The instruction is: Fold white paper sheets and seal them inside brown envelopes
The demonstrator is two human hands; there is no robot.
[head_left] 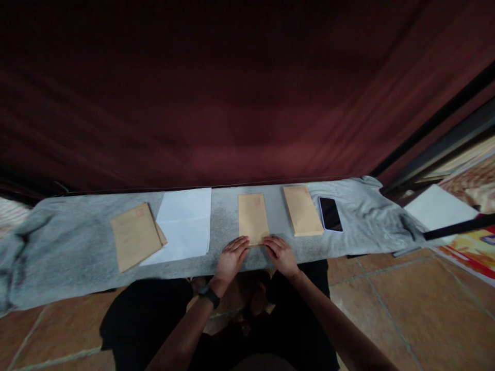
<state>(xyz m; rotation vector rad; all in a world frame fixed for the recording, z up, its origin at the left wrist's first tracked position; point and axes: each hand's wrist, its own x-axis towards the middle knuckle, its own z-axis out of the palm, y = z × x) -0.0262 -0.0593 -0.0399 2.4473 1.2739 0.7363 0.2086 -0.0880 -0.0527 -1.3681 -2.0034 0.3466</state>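
A brown paper envelope (253, 216) with faint reddish print near its top right lies upright in front of me on the grey cloth. My left hand (231, 257), with a dark watch on the wrist, has its fingers closed at the envelope's lower left corner. At the lower right corner, my right hand (281, 255) pinches the same edge, fingers together. The thumbs are partly hidden. To the right sits a thick stack of like envelopes (303, 211). On the left, white paper sheets (185, 221) lie partly under a smaller pile of brown envelopes (135, 237).
A phone (331, 214) with a dark screen lies right of the thick stack. The grey cloth (77, 247) covers a narrow bench against a dark red panel (232, 113). At far right are a white sheet (441, 206) and a dark bar. My legs are under the near edge.
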